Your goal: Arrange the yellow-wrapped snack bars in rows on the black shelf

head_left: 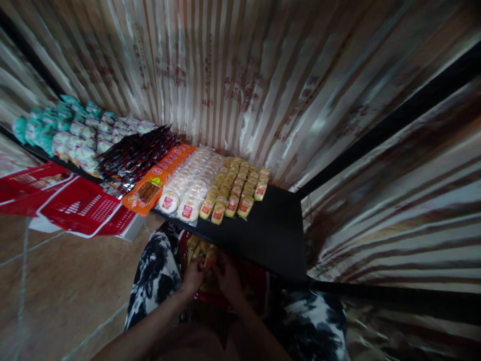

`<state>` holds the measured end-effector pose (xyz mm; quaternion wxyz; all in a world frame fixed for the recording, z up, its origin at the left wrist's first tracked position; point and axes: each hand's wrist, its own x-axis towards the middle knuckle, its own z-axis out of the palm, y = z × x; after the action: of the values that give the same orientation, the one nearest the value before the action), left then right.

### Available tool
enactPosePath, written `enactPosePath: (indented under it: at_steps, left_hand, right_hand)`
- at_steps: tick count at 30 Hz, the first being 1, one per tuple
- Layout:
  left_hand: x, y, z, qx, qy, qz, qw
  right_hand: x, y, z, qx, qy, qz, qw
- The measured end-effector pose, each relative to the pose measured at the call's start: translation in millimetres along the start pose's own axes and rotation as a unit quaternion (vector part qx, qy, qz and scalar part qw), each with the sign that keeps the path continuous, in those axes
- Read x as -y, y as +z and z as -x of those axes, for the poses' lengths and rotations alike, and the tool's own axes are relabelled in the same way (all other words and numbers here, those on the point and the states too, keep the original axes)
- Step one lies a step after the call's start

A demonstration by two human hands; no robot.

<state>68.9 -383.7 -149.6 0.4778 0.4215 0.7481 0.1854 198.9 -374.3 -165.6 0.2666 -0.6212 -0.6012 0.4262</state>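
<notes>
In the head view both hands are low between my knees, over a red container (259, 286) below the table's front edge. My left hand (193, 277) is closed, its fingertips pinching a small orange-yellow wrapped snack packet (211, 257). My right hand (227, 279) is closed at the packet's right side, fingertips against it; the dim light blurs them. More yellow packets (194, 247) lie in the container just beyond my left hand. On the black table (270, 233) above, similar yellow snack packets (233, 193) stand in several short rows.
Left of the yellow packets lie round white-wrapped crackers (188, 205), an orange snack bag (145, 193), dark shiny packets (137, 155), and white and teal packets (48, 123). A red printed box (88, 205) stands at left. Black frame bars (391, 120) and striped sheeting (240, 65) surround the table.
</notes>
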Motion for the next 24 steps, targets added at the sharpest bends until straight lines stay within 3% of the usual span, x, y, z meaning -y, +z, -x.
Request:
enactPosePath:
  at_steps: [5, 10, 14, 18, 24]
  left_hand:
    - [-3, -4, 27, -0.04, 0.144, 0.02, 0.989]
    - [-42, -7, 50, -0.058, 0.215, 0.041, 0.974]
    - [-88, -7, 54, -0.07, 0.275, 0.004, 0.959]
    - [-126, 4, 48, -0.071, 0.288, -0.031, 0.954]
    - [-157, 36, 37, -0.062, 0.341, 0.01, 0.938]
  right_hand:
    - [20, -25, 28, -0.067, -0.022, -0.021, 0.997]
    - [39, -56, 37, -0.096, -0.015, -0.1, 0.99]
    - [46, -79, 27, -0.137, -0.013, -0.144, 0.98]
    - [48, -103, 8, -0.197, -0.012, -0.161, 0.967]
    - [34, -132, -32, -0.24, -0.008, -0.172, 0.955]
